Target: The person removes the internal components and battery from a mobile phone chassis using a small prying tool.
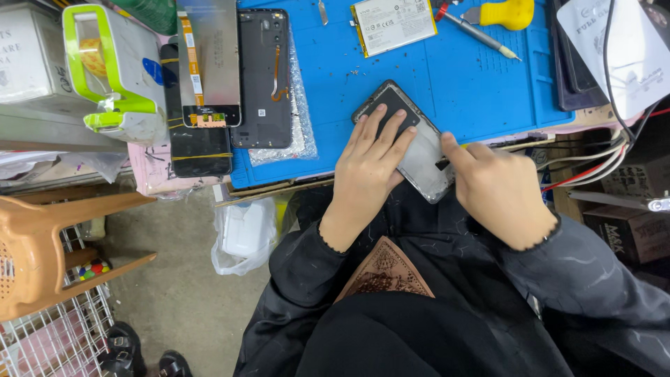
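An opened phone frame with a grey metal inside and a dark upper part lies tilted at the near edge of the blue work mat. My left hand lies flat on its dark upper part, fingers spread, pressing it down. My right hand is curled at the frame's right edge, thumb and fingertips pinching at a small dark part there. What the fingers hold is hidden.
On the mat lie a black phone back cover, a display panel, a white battery and a yellow-handled screwdriver. A green-and-white box stands at left. Cables run at right. An orange plastic stool stands below left.
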